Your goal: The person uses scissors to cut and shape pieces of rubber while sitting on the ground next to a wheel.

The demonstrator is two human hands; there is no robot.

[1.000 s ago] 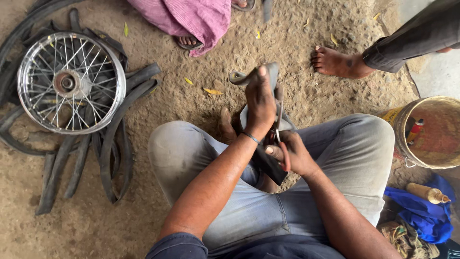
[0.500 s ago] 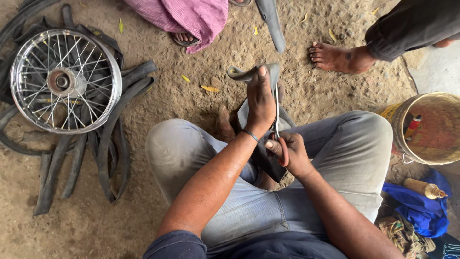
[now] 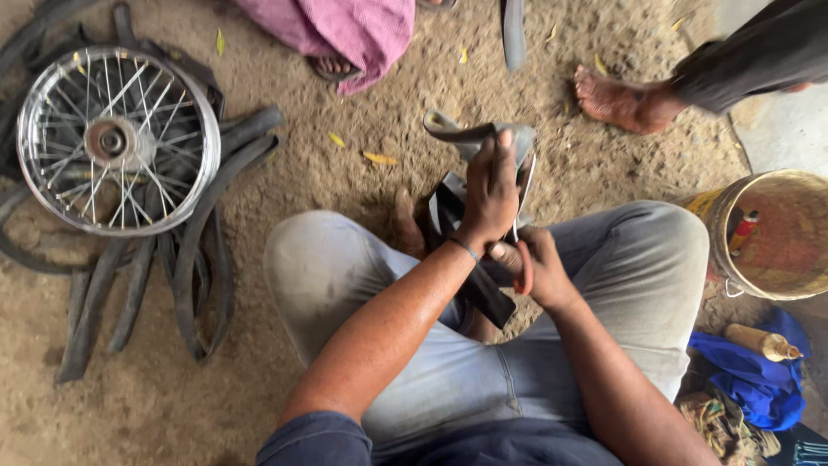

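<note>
One head-worn view looks steeply down, close over the lap (image 3: 517,345) and sandy ground (image 3: 345,181).

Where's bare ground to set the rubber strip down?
Bare dirt lies between the spoked wheel, pink cloth and left knee. Right side is crowded: bucket, blue cloth, another person's foot.

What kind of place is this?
Probably a roadside tyre repair spot on bare dirt ground. A spoked wheel rim lies on loose rubber tubes, and the left hand holds a black rubber strip.

floor: bare sandy dirt (image 3: 345,198) | scattered yellow leaves (image 3: 379,158) | daylight
</note>
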